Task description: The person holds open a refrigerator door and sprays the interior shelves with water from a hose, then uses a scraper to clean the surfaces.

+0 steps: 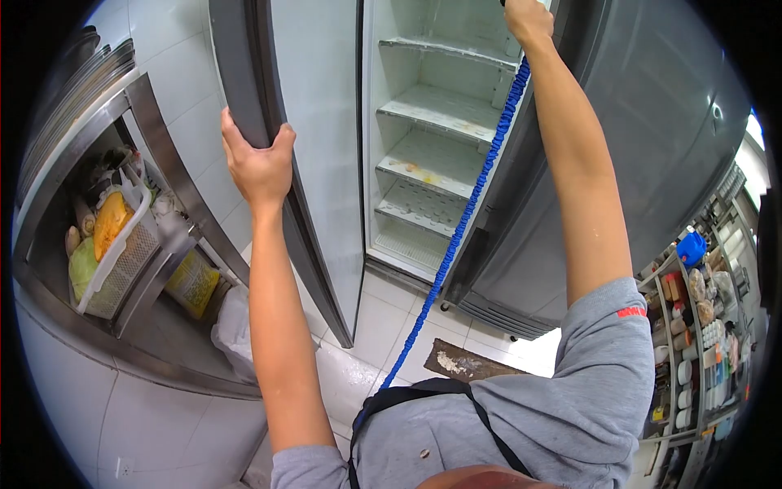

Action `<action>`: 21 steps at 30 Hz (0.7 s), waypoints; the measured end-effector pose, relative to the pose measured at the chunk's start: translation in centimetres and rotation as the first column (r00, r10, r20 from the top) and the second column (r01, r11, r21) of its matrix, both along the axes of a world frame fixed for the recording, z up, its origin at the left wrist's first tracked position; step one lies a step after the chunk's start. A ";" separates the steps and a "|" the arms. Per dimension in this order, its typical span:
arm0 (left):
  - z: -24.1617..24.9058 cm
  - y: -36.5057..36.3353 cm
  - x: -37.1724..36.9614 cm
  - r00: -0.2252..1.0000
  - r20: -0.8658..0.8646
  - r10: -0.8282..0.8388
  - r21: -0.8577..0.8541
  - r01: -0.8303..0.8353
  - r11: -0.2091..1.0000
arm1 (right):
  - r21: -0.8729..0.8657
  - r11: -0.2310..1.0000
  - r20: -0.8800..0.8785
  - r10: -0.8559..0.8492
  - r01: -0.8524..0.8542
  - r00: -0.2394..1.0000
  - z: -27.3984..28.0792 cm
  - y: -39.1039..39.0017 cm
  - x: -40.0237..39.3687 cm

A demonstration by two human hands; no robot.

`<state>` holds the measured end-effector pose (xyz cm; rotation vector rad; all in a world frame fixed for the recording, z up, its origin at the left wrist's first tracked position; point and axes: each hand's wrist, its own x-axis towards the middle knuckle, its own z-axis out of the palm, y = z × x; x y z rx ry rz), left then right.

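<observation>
Grey fridge door (322, 163) stands open beside stained white shelves (440, 167).

The fridge (397, 73) stands ahead, its shelves (432, 106) one above another inside. Its door (322, 163) swings out to the left, with the left hand (259, 163) on the edge. The right hand (529, 20) is at the upper right of the opening; below it a hose (464, 220) runs down past the shelves to the person's chest. To the right is a large panel (652, 106), with a storage rack (671, 437) farther right. Left of the door, a counter (155, 122) holds a basket (122, 273) of vegetables (85, 269). A board (489, 371) lies on the floor (383, 314).
</observation>
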<state>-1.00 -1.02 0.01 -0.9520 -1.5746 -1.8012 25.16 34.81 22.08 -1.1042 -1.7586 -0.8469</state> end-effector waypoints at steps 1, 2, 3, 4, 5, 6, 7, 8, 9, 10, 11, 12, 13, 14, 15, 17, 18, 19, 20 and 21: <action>0.1 -0.1 0.1 1.000 -0.002 -0.001 -0.001 0.001 1.000 | -0.018 1.000 0.030 -0.002 0.003 1.000 0.0 0.0 0.0; 0.1 -0.2 0.2 1.000 0.017 -0.014 -0.005 0.014 1.000 | -0.019 1.000 0.028 -0.005 0.005 1.000 -0.1 0.0 -0.1; 0.2 -0.2 0.2 0.999 0.035 -0.027 -0.008 0.027 1.000 | -0.018 1.000 0.015 -0.008 0.009 1.000 -0.3 0.2 -0.2; 0.1 0.0 0.0 0.999 0.033 -0.029 -0.008 0.030 1.000 | -0.017 1.000 0.003 -0.012 0.012 1.000 -0.3 0.3 -0.3; -0.2 0.2 -0.4 1.000 0.010 -0.004 0.004 0.004 1.000 | -0.017 1.000 0.000 -0.013 0.013 1.000 -0.4 0.5 -0.3; -0.1 0.2 -0.4 1.000 -0.013 0.022 0.017 -0.022 1.000 | -0.012 1.000 0.004 -0.022 0.022 1.000 -0.6 0.2 -0.3; -0.1 0.2 -0.4 1.000 -0.015 0.021 0.017 -0.021 1.000 | -0.006 1.000 0.007 -0.030 0.031 1.000 -0.7 -0.1 -0.2; -0.1 0.1 -0.4 1.000 -0.011 0.002 0.019 -0.002 1.000 | -0.007 0.999 0.005 -0.031 0.031 0.999 -0.9 -0.3 -0.2; 0.0 0.0 -0.3 1.000 -0.006 -0.017 0.022 0.017 1.000 | -0.014 1.000 0.009 -0.025 0.025 1.000 -1.0 -0.4 -0.1; -0.1 0.0 -0.3 1.000 -0.008 -0.017 0.021 0.017 1.000 | -0.021 1.000 0.014 -0.018 0.018 1.000 -1.1 -0.6 0.0; -0.1 0.0 -0.5 1.000 -0.012 -0.014 0.024 0.014 1.000 | -0.022 1.000 0.013 -0.018 0.019 1.000 -1.3 -0.7 0.1; -0.1 0.0 -0.5 1.000 -0.016 -0.012 0.026 0.012 1.000 | -0.020 1.000 -0.004 -0.007 0.007 1.000 -1.6 -0.8 0.3; -0.1 0.0 -0.5 1.000 -0.017 -0.014 0.025 0.014 1.000 | -0.019 1.000 -0.022 0.003 -0.004 1.000 -1.7 -1.0 0.4; -0.1 0.0 -0.5 1.000 0.000 -0.019 0.020 0.019 1.000 | -0.020 1.000 -0.022 0.000 -0.001 1.000 -1.7 -1.0 0.6; -0.1 -0.1 -0.5 1.000 0.018 -0.025 0.016 0.025 1.000 | -0.047 0.999 -0.037 -0.025 0.023 0.999 -1.8 -0.8 0.7; -0.1 -0.1 -0.4 1.000 0.009 -0.016 0.014 0.016 1.000 | -0.075 0.996 -0.051 -0.054 0.050 0.997 -2.0 -0.5 1.1; -0.1 -0.1 -0.5 1.000 0.000 -0.004 0.013 0.004 1.000 | -0.101 0.994 -0.082 -0.053 0.044 0.995 -2.1 -0.4 1.4; -0.1 -0.1 -0.4 1.000 -0.001 -0.007 0.012 0.007 1.000 | -0.126 0.991 -0.111 -0.051 0.037 0.992 -2.2 -0.3 1.7; -0.1 -0.2 -0.4 1.000 -0.010 -0.008 0.012 0.008 1.000 | -0.126 0.991 -0.112 -0.054 0.039 0.992 -2.4 -0.3 2.0; -0.1 -0.1 -0.5 1.000 -0.018 -0.009 0.013 0.009 1.000 | -0.118 0.993 -0.106 -0.036 0.024 0.994 -2.7 0.0 2.4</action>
